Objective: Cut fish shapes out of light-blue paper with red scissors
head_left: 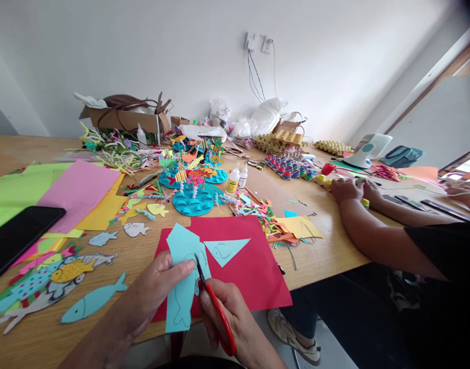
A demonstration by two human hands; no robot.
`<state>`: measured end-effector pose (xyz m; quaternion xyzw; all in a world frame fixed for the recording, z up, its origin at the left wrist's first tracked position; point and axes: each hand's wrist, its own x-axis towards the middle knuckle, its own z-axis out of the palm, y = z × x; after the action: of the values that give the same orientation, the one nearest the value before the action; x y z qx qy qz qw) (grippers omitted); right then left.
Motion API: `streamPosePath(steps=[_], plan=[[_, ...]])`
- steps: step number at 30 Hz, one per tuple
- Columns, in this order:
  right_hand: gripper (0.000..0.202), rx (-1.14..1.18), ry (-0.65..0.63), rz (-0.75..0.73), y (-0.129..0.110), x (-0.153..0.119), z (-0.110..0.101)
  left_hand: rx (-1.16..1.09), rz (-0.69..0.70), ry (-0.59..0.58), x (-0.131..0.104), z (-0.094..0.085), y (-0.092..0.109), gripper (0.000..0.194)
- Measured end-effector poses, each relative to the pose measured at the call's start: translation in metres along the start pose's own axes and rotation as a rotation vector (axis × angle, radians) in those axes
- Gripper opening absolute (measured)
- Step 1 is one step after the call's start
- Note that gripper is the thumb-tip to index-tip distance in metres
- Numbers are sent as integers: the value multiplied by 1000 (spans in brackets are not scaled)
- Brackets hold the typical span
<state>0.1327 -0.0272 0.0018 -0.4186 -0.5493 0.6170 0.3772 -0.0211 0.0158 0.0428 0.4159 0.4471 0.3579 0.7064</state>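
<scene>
My left hand (162, 279) pinches a light blue sheet of paper (183, 300) with a fish outline drawn on it, thumb on top. Wrapped round the handles of red scissors (224, 323), my right hand (231, 312) holds the blades against the paper's right part, along the drawn line. Beneath the paper lies a red sheet (254, 277). On that sheet rests a light blue paper triangle (226, 249) with another fish drawn on it. A cut-out blue paper fish (92, 302) lies on the table left of my left hand.
Several paper fish (71, 270), a black phone (23, 236) and coloured sheets (79, 195) lie at left. Ahead stand a blue base (192, 202) with paper fish and glue bottles (233, 180). Paper scraps (277, 228) lie to the right, where a co-worker's hands (348, 190) work.
</scene>
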Motion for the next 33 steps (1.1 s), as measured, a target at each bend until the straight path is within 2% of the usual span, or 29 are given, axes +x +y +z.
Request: streamPosePath(steps=[12, 23, 29, 33], plan=[[55, -45, 23, -48, -3, 2, 0, 22, 37, -60, -1, 5, -3, 28], [56, -24, 25, 18, -10, 2, 0, 24, 15, -59, -1, 3, 2, 26], [56, -31, 17, 24, -8, 2, -1, 1, -28, 1, -2, 1, 6, 24], [55, -42, 11, 30, -9, 0, -2, 0, -19, -102, 0, -3, 8, 25]])
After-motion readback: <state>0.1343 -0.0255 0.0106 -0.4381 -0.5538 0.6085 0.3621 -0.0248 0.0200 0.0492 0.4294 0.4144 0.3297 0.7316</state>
